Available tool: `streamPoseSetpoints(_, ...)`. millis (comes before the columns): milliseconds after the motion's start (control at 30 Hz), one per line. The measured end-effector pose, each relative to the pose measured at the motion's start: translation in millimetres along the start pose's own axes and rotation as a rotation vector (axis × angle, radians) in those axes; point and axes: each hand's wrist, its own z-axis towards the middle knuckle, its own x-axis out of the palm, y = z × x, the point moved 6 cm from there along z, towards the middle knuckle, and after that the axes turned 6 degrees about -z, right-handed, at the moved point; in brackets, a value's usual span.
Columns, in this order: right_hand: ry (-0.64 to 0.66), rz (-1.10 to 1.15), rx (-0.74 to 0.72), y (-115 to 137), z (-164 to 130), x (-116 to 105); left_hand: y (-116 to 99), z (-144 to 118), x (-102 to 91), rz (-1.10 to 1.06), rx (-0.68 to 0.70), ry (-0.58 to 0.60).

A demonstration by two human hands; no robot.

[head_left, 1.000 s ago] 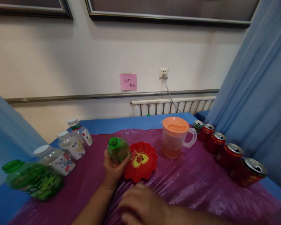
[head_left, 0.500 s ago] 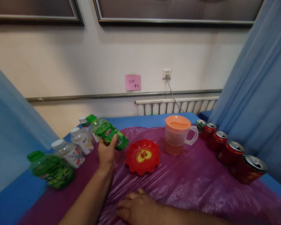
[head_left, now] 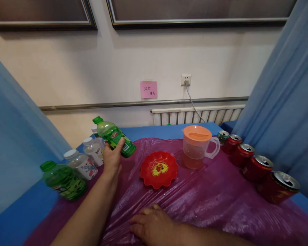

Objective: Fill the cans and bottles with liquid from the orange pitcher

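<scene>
Across the blue-covered table (head_left: 154, 131) lies a crinkled sheet of purple plastic film (head_left: 207, 201), covering most of the top from the near edge to short of the far edge. Blue curtains (head_left: 284, 95) hang at both side edges.

Near the far edge, right of centre: clear plastic jug with orange lid (head_left: 198, 146), upright, a little amber liquid in the bottom, handle facing right. Just left of it, toward the middle of the film: red scalloped plastic dish (head_left: 159, 168) with a yellow and red motif at its centre, nothing in it.

Along the right edge: row of red drink cans (head_left: 256, 167) lying tilted, tops facing the camera, with one green can (head_left: 222, 136) at the far end of the row.

Along the left edge: green plastic bottle with green cap (head_left: 64, 179) at the near end, leaning, then three clear white-capped bottles with printed labels (head_left: 82, 165) running toward the far-left corner.

Left hand (head_left: 113, 159): fingers wrapped around the lower body of a second green plastic drink bottle (head_left: 114, 137), which is lifted off the table, tilted, cap pointing up and left. It sits above the film's left margin, just beside the white-capped bottles and left of the red dish.

Right hand (head_left: 151, 227): palm down on the film at the near edge, fingers loosely curled, holding nothing.
</scene>
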Motion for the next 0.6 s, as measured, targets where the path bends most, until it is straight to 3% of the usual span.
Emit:
streamPoseSetpoints(300, -0.006, 0.035, -0.001, 0.9, -0.4, -2.8, -2.8, -1.1, -0.8, 0.121, -0.069, 0.088)
streamPoseSetpoints(600, -0.009, 0.066, -0.012, -7.5, -8.7, -2.2, 36.5, -66.9, 32.3, 0.152, -0.236, 0.388)
